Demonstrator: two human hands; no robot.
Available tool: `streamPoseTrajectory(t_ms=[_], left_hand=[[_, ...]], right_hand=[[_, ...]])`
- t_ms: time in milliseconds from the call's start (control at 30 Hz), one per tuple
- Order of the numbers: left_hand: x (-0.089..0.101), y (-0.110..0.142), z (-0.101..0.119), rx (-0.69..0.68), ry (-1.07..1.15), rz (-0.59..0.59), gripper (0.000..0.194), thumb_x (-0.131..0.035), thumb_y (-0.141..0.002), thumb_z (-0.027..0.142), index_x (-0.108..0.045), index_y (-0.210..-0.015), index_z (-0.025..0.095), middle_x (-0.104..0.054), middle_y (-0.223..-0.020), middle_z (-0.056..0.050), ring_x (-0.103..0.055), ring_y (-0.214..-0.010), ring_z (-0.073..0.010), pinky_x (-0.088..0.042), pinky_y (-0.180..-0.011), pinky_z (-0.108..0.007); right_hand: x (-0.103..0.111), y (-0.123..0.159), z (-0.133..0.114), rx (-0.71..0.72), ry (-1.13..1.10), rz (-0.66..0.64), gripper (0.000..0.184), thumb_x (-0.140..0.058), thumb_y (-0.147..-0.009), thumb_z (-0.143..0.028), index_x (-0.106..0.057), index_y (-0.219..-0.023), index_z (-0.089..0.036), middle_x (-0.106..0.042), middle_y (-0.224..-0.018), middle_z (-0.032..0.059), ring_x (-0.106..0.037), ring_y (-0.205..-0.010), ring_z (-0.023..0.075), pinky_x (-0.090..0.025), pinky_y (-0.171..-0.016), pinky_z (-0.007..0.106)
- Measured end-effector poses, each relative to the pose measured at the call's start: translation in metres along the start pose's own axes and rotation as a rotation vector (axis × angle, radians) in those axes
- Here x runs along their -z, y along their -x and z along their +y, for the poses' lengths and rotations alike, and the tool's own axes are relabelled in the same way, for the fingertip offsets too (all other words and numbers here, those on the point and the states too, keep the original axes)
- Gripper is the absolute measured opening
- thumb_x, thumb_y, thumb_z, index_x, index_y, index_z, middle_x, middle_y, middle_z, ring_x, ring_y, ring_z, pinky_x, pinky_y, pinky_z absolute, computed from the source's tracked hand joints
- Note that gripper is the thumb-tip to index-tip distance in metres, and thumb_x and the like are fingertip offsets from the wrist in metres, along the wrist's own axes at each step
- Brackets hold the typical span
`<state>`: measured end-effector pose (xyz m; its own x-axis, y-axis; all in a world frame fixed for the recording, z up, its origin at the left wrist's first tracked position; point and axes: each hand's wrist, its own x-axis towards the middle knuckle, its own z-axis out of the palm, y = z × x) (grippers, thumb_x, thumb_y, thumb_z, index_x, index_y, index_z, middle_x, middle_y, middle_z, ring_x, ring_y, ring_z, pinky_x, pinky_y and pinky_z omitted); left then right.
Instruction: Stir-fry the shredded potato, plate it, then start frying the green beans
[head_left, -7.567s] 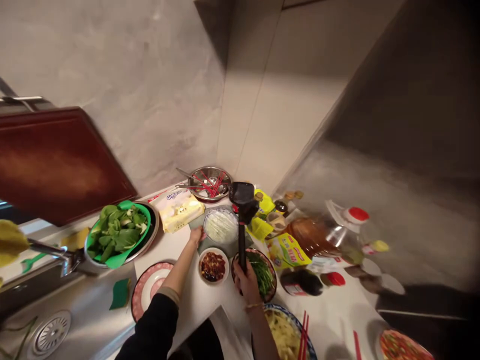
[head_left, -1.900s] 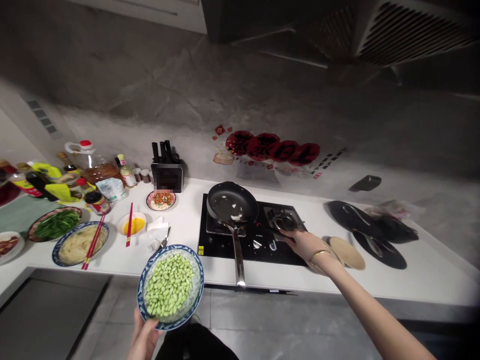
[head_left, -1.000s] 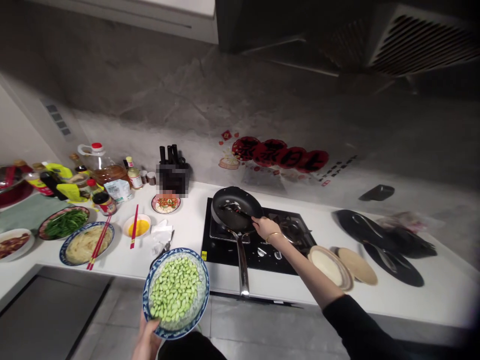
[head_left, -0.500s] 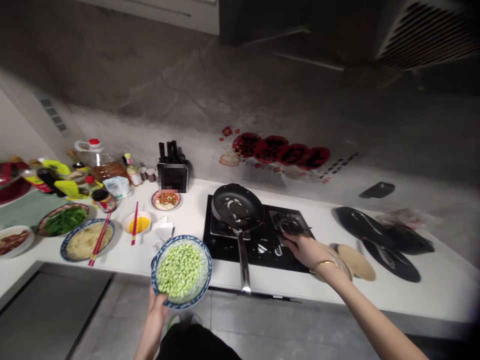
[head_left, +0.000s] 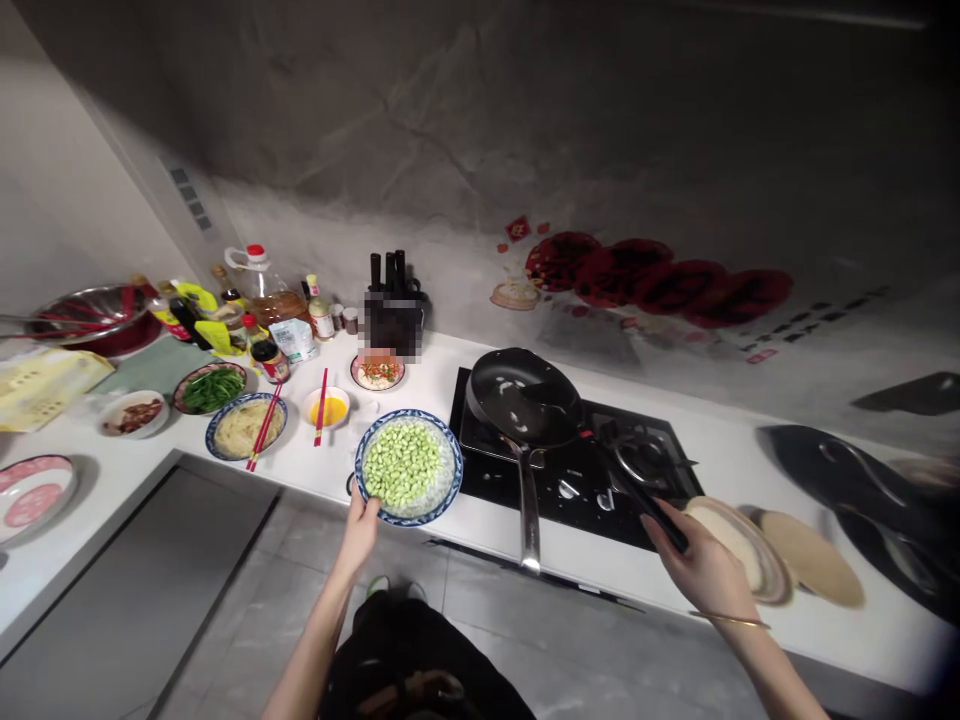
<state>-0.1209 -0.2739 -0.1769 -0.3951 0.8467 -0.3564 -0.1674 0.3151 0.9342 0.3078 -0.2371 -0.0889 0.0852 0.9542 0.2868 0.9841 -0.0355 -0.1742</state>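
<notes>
My left hand (head_left: 361, 525) grips the near rim of a blue-rimmed dish (head_left: 446, 485) of shelled green beans (head_left: 403, 462). This dish is held up at the counter's front edge, left of the stove. My right hand (head_left: 701, 560) is closed around the long black handle of a spatula (head_left: 637, 492). Its dark head reaches into the black frying pan (head_left: 499, 375), where a few pale bits lie on the bottom. The pan rests on the left burner with its metal handle (head_left: 529, 520) toward me.
Chopsticks lie across the noodle plate (head_left: 232, 425) and the egg bowl (head_left: 341, 410). Greens (head_left: 214, 390), a meat bowl (head_left: 135, 415), bottles (head_left: 270, 360) and a knife block (head_left: 394, 330) stand left. Right of the black stove (head_left: 499, 480) are a round tan lid or board (head_left: 814, 560) and dark lids (head_left: 817, 465).
My right hand was over the right burner; it is now nearer the counter's front, with the spatula handle showing in it. The view has shifted. My left hand still holds the dish.
</notes>
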Motion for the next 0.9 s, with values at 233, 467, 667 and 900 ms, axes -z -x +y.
streamPoseTrajectory(t_ms=[233,467,667,900], left_hand=[[0.012,-0.013,-0.012,0.138,0.05,-0.017,0.061,-0.055,-0.074,0.02,-0.036,-0.131,0.028,-0.046,-0.134,-0.009,-0.053,-0.112,-0.0226,-0.053,-0.079,-0.032],[0.016,-0.01,-0.065,0.358,0.379,-0.141,0.061,-0.059,-0.069,0.011,-0.036,-0.124,0.027,-0.052,-0.125,-0.01,-0.065,-0.09,-0.0194,-0.054,-0.081,-0.039],[0.021,0.004,-0.064,0.382,0.403,-0.138,0.054,-0.053,-0.074,0.015,-0.04,-0.125,0.028,-0.058,-0.121,-0.007,-0.064,-0.096,-0.0192,-0.052,-0.084,-0.035],[0.024,-0.004,-0.023,0.295,0.302,-0.1,0.049,-0.054,-0.07,0.014,-0.052,-0.118,0.024,-0.062,-0.116,-0.006,-0.062,-0.097,-0.017,-0.049,-0.083,-0.029]], right_hand=[[-0.001,0.005,0.006,-0.042,0.098,-0.067,0.044,-0.042,-0.08,-0.043,-0.066,-0.106,-0.017,-0.069,-0.082,0.0095,-0.065,-0.071,0.0234,-0.048,-0.056,0.029],[0.002,-0.04,-0.014,-0.091,0.181,-0.265,0.039,-0.046,-0.083,-0.036,-0.065,-0.111,-0.018,-0.071,-0.078,0.0087,-0.066,-0.066,0.0224,-0.046,-0.058,0.028],[-0.015,-0.07,-0.047,-0.138,0.104,-0.235,0.036,-0.048,-0.083,-0.031,-0.066,-0.11,-0.014,-0.071,-0.075,0.0093,-0.067,-0.071,0.0219,-0.047,-0.063,0.027],[-0.021,-0.04,-0.029,-0.096,-0.065,-0.126,0.047,-0.045,-0.082,-0.038,-0.062,-0.118,-0.014,-0.069,-0.067,0.0063,-0.061,-0.051,0.0189,-0.047,-0.054,0.028]])
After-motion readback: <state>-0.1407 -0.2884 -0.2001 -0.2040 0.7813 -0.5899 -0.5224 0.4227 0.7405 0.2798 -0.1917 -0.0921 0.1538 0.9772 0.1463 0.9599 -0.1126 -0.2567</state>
